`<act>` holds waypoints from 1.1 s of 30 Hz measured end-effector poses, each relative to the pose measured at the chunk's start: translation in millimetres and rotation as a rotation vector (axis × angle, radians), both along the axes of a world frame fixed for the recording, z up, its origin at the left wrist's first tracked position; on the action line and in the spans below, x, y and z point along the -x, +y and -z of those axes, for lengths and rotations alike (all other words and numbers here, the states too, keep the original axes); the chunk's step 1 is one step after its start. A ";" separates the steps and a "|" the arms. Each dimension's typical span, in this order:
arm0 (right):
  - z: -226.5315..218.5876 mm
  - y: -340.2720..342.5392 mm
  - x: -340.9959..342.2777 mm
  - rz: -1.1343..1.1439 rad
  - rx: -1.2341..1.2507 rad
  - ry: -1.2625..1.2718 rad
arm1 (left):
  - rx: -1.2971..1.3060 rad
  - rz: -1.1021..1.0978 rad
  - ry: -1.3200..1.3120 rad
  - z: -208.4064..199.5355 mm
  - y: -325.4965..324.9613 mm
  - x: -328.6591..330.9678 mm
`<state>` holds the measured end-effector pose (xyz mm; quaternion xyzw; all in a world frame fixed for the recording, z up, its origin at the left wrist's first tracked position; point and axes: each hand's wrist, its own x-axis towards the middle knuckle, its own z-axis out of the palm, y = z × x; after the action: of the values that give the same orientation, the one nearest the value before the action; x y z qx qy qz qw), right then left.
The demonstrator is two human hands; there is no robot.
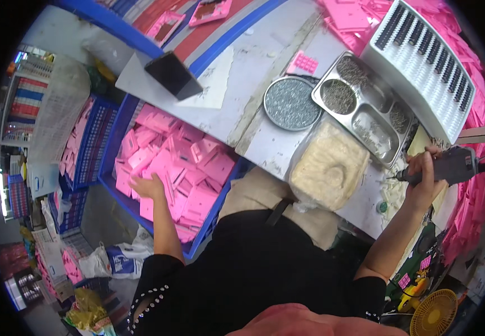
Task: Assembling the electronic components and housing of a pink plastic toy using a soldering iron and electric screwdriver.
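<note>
My left hand (149,187) reaches over a blue crate (107,162) heaped with flat pink plastic parts (189,176). Its fingers are stretched out and touch or hover just above the pile; nothing shows in its grasp. At the right end of the table, my right hand (423,178) is wrapped round a dark grey electric screwdriver (456,166), its thin bit pointing left. Beside the bit stands a steel compartment tray (332,109) with small screws in several wells. A yellowish foam block (331,162) in clear plastic lies at the table edge before me.
A round metal dish (292,103) holds small silvery pieces. Behind the tray, a white rack (421,70) with rows of dark pieces stands tilted among pink parts. A phone (173,75) leans on the table at left. A yellow fan (434,313) is at lower right.
</note>
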<state>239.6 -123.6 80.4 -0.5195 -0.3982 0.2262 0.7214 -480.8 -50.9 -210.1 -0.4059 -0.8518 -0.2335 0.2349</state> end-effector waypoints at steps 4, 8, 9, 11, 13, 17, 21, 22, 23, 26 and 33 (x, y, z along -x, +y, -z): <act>6.8 -10.7 -9.9 0.069 0.010 -0.004 | -0.285 1.176 -0.238 -213.0 72.3 -212.5; 4.3 -4.4 -3.6 0.078 0.020 -0.006 | -0.250 1.472 -0.150 -273.7 184.5 -361.6; -0.5 -3.1 -2.1 0.074 0.021 -0.040 | -0.202 1.336 -0.127 -263.4 244.5 -383.5; -7.1 0.1 0.0 0.054 0.029 -0.093 | -0.104 0.833 -0.177 -246.8 336.7 -406.3; -13.1 2.8 1.4 0.034 0.033 -0.097 | 0.196 0.380 -0.166 -218.5 405.7 -373.2; -17.3 -6.6 2.6 0.411 -0.053 -0.416 | 0.294 0.494 0.088 -206.7 429.4 -358.9; -9.6 1.9 40.8 0.473 -0.366 -0.570 | 0.205 0.939 0.091 -247.8 419.2 -365.2; 4.5 1.8 46.6 0.294 -0.245 -0.543 | 0.137 1.087 0.096 -262.8 385.1 -390.4; 7.2 6.4 56.7 -0.008 -0.022 -0.224 | -0.008 1.312 0.096 -261.4 363.2 -397.6; 35.1 43.0 75.9 -0.500 0.295 0.583 | 0.044 1.704 -0.052 -289.0 226.2 -431.8; 81.6 16.9 91.0 -0.543 0.175 0.904 | 0.194 2.239 -0.134 -271.0 35.2 -429.7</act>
<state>148.5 -106.7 -1.2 -0.3066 -0.1474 0.6383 0.6905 -51.2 -15.7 60.9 -0.9451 -0.0331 -0.2670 -0.1856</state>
